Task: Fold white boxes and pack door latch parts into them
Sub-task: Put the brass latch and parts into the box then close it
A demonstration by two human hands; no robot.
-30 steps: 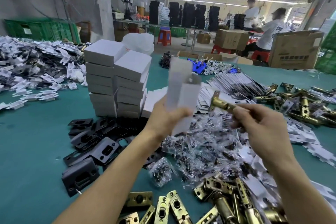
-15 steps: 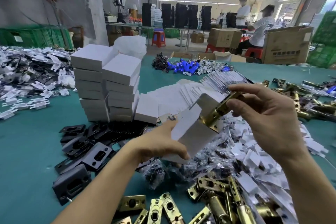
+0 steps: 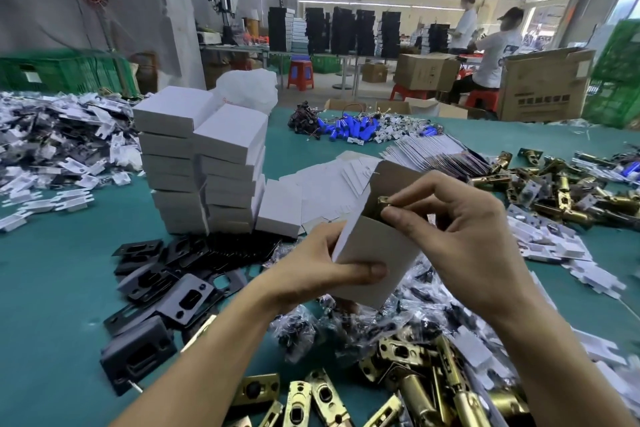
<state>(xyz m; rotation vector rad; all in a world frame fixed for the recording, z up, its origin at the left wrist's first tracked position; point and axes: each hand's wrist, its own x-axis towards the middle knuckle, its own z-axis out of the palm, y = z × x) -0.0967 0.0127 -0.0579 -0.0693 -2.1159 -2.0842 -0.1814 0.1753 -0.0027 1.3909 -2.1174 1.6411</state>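
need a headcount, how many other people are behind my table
2: a standing person at the far right back, and a seated person on a red stool beside them. More may be hidden.

White box [image 3: 375, 253] — open-topped, tilted, held above the table — with a brass latch [image 3: 385, 200] poking from its mouth.

One left hand [image 3: 311, 274], one right hand [image 3: 467, 246], one open white box [image 3: 374, 250], one brass latch [image 3: 386, 200]. Two stacks of closed boxes [image 3: 169, 163], one single box [image 3: 280, 208] beside them. Two people [image 3: 495, 52] beyond the table's [image 3: 52, 288] far edge.
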